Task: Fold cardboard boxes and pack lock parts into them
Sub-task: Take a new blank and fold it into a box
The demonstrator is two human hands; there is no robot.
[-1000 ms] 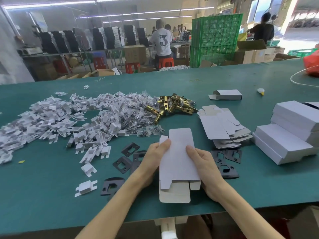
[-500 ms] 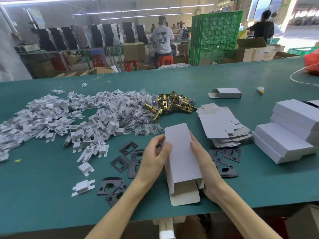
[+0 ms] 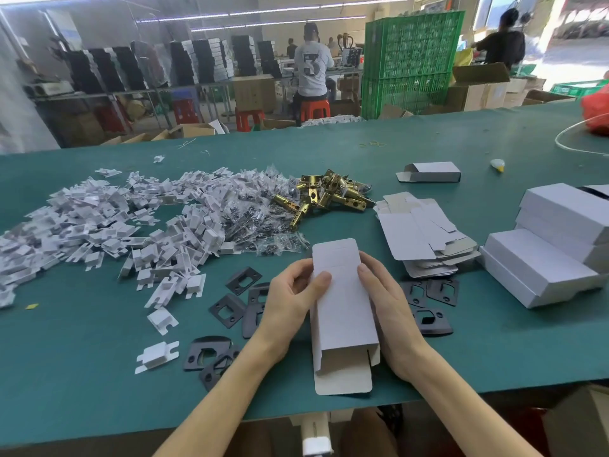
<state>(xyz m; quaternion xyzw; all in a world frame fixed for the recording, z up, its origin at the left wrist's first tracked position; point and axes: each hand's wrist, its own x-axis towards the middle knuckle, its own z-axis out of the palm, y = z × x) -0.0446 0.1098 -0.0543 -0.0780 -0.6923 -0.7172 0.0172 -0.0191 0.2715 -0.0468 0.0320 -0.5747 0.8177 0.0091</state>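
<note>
A small white cardboard box (image 3: pixel 342 308) stands opened into a sleeve over the near middle of the green table (image 3: pixel 82 374), its near end open with a flap hanging toward me. My left hand (image 3: pixel 290 298) grips its left side, thumb on top. My right hand (image 3: pixel 389 305) grips its right side. Brass latch bolts (image 3: pixel 326 196) lie in a heap behind. Black strike plates (image 3: pixel 244 298) are scattered left and right of my hands. A stack of flat box blanks (image 3: pixel 421 232) lies to the right.
A wide pile of white cardboard inserts (image 3: pixel 115 225) and small screw bags (image 3: pixel 263 225) covers the left. Closed white boxes (image 3: pixel 553 245) are stacked at the right edge. One folded box (image 3: pixel 431 172) lies farther back. People work at benches beyond the table.
The flat blank has been pushed open into a box sleeve between my hands, and it turned a little so its far end points away from me.
</note>
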